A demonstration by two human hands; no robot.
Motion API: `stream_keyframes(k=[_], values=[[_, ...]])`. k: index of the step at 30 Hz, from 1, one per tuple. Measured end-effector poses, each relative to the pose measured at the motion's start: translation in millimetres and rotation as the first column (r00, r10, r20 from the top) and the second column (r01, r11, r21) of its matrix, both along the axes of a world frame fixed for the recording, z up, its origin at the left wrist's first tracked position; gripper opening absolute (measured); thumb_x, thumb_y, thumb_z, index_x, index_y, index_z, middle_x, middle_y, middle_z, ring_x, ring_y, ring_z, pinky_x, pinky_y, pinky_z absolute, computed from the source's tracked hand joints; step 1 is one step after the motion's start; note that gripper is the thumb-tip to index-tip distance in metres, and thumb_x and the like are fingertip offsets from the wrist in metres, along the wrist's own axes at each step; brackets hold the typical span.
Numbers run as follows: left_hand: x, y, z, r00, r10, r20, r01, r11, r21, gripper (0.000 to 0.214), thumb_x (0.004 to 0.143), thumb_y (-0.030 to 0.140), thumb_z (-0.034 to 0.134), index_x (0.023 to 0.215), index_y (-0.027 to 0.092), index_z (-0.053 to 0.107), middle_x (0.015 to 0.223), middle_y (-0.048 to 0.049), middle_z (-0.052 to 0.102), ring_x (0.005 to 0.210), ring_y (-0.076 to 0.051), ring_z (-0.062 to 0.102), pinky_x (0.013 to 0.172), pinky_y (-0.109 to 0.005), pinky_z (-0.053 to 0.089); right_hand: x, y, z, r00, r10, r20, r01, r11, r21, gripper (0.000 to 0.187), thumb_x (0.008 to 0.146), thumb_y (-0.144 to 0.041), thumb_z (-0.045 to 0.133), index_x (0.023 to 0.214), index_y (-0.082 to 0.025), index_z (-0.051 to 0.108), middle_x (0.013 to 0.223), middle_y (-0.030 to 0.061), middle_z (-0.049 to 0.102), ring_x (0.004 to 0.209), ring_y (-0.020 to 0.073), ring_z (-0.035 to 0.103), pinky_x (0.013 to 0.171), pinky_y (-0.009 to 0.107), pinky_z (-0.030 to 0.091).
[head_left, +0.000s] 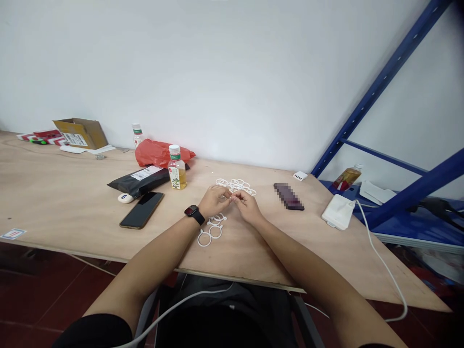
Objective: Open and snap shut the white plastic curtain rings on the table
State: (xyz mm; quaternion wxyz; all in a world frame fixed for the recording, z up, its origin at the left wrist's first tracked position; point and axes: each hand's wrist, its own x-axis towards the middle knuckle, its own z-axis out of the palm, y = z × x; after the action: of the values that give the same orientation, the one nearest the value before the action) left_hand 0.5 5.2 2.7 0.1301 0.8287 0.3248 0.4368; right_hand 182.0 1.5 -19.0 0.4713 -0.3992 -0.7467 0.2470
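Both my hands meet above the plywood table (72, 212), fingers pinched together on a small white ring between them. My left hand (214, 200), with a black watch on its wrist, is closed on that ring. My right hand (246, 204) pinches it from the other side. A loose pile of white rings (237, 185) lies just beyond my fingers. A few joined white rings (211, 231) lie under my left wrist.
A black phone (142, 210), a black parcel (142, 179), a tea bottle (177, 167) and a red bag (159, 152) lie to the left. A dark blurred object (289, 195), a white charger with cable (338, 211) and a blue rack (391, 159) are to the right.
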Motion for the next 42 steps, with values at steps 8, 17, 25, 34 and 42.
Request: stream_keyframes(k=[8, 17, 25, 34, 42], values=[[-14, 3, -0.8, 0.929, -0.048, -0.367, -0.002, 0.991, -0.136, 0.012, 0.071, 0.021, 0.057, 0.072, 0.020, 0.069, 0.075, -0.0024, 0.070, 0.074, -0.017, 0.061, 0.076, -0.028, 0.044, 69, 47, -20.9, 0.823, -0.385, 0.418, 0.363, 0.922, 0.135, 0.031, 0.085, -0.023, 0.053, 0.115, -0.021, 0.063, 0.121, 0.0107, 0.064, 0.111, 0.0286, 0.054, 0.097, 0.046, 0.039], [-12, 3, -6.7, 0.895, -0.109, -0.432, -0.015, 0.962, -0.274, 0.041, 0.076, 0.052, 0.064, 0.052, 0.019, 0.063, 0.046, 0.0011, 0.056, 0.043, -0.010, 0.043, 0.050, -0.025, 0.029, 72, 40, -22.2, 0.712, -0.445, 0.543, 0.464, 0.879, 0.112, 0.011, 0.082, -0.029, 0.060, 0.088, -0.022, 0.068, 0.103, 0.0100, 0.066, 0.098, 0.0281, 0.054, 0.086, 0.042, 0.041], [-13, 4, -5.0, 0.924, -0.019, -0.383, -0.075, 0.971, -0.228, 0.035, 0.079, 0.053, 0.062, 0.071, 0.020, 0.071, 0.068, -0.0025, 0.069, 0.060, -0.015, 0.057, 0.056, -0.025, 0.036, 59, 34, -10.8, 0.952, -0.303, 0.034, 0.305, 0.941, -0.144, 0.028, 0.087, -0.045, 0.049, 0.078, -0.021, 0.059, 0.072, 0.0023, 0.060, 0.066, 0.0174, 0.054, 0.063, 0.030, 0.044], [5, 1, -8.8, 0.997, 0.067, -0.024, -0.069, 0.994, -0.083, 0.034, 0.087, 0.039, 0.060, 0.114, 0.020, 0.066, 0.104, -0.0076, 0.070, 0.077, -0.015, 0.062, 0.076, -0.029, 0.051, 15, 6, 0.7, 0.927, 0.031, -0.373, -0.174, 0.918, -0.356, 0.039, 0.076, -0.058, 0.064, 0.082, -0.021, 0.054, 0.078, -0.0001, 0.065, 0.056, 0.0095, 0.051, 0.053, 0.022, 0.041], [4, -5, 2.3, 0.999, -0.033, 0.012, 0.033, 0.999, 0.005, 0.019, 0.091, 0.028, 0.055, 0.091, 0.020, 0.073, 0.086, -0.0051, 0.073, 0.078, -0.016, 0.065, 0.075, -0.029, 0.050, 0, -12, 7.6, 0.923, 0.037, -0.384, -0.129, 0.967, -0.218, 0.032, 0.074, -0.045, 0.073, 0.092, -0.020, 0.062, 0.071, -0.0009, 0.063, 0.062, 0.0124, 0.057, 0.057, 0.025, 0.045]])
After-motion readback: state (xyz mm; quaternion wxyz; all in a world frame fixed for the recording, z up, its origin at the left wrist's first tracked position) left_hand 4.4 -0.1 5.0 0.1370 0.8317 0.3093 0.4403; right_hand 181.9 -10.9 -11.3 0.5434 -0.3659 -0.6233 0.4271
